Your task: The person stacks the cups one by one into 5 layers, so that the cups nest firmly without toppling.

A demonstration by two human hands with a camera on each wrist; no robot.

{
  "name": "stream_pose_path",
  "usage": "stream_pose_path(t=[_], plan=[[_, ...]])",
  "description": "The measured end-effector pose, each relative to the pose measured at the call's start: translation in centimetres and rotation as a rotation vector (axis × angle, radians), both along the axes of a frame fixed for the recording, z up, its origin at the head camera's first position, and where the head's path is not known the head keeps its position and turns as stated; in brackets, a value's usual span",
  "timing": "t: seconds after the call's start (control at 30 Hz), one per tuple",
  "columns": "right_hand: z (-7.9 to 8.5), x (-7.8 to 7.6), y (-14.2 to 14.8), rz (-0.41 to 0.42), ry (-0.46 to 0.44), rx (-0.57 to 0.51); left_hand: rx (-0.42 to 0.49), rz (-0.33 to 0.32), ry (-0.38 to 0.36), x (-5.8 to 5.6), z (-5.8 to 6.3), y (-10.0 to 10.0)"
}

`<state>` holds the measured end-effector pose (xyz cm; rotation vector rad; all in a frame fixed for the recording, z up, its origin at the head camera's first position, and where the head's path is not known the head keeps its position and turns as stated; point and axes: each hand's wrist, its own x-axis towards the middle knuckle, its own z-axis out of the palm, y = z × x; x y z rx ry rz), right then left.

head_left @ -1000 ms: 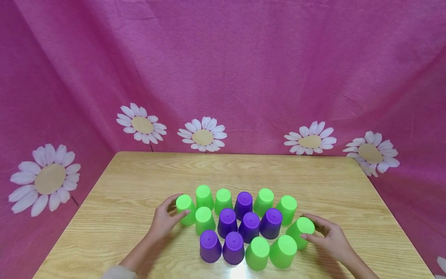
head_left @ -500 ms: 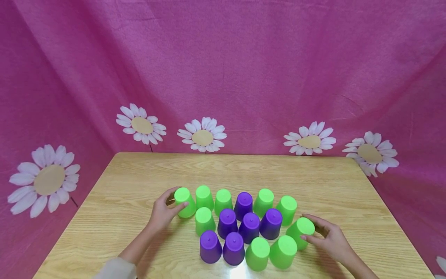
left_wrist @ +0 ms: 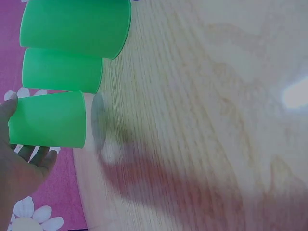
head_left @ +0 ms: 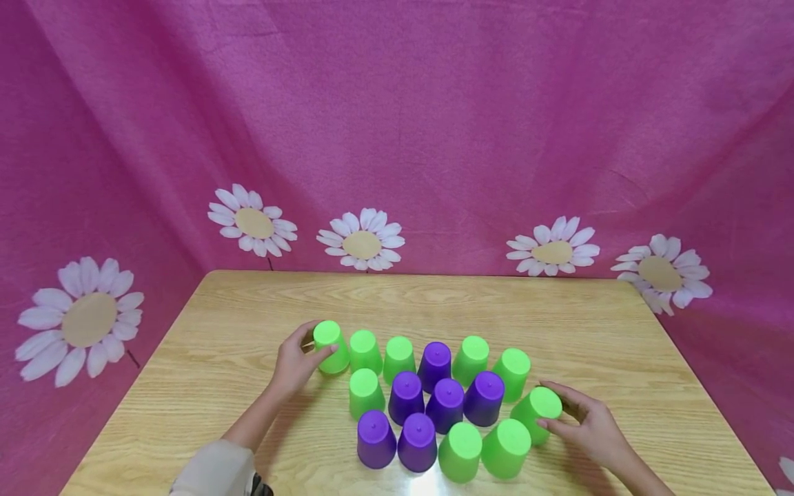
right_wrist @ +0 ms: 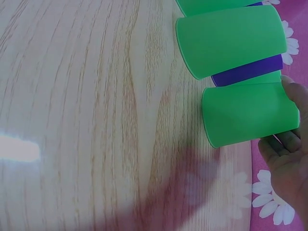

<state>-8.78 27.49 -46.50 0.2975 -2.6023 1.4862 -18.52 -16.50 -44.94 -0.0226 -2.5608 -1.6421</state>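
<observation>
My left hand (head_left: 296,362) grips an upside-down green cup (head_left: 331,348) at the left end of the back row. In the left wrist view a gap shows between the rim of that green cup (left_wrist: 48,120) and the tabletop. My right hand (head_left: 591,425) holds another upside-down green cup (head_left: 537,415) at the right end of the group, thumb on the near side and fingers behind. Between the hands stand several more inverted cups, among them a green cup (head_left: 366,394), a purple cup (head_left: 406,397) and a purple cup (head_left: 484,398).
The wooden table (head_left: 248,303) carries all the cups, roughly in three rows. At the front are two purple cups, one of them a purple cup (head_left: 375,439), and two green ones, including a green cup (head_left: 506,448). A pink daisy-print cloth (head_left: 434,138) hangs behind.
My left hand has carried its green cup away from me, toward the back row's left end. My right hand and its cup have stayed in place.
</observation>
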Motion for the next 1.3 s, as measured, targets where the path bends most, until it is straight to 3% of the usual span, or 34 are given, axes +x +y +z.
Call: stream_pose_path(t=[0.2,0.4,0.97,1.3], plan=[[0.1,0.0,0.1,-0.007,-0.009,0.007,0.003,0.019,-0.017,-0.9,-0.1,0.2],[-0.2,0.1,0.2,0.011,0.010,-0.010,-0.008,-0.006,-0.041,-1.4,0.0,0.3],[-0.8,0.3,-0.1,0.038,0.047,-0.074,-0.022,0.023,-0.008,-3.8,-0.6,1.2],[-1.1,0.3,-0.2,0.039,0.095,-0.089,-0.031,-0.004,0.008,-4.8,0.2,2.3]])
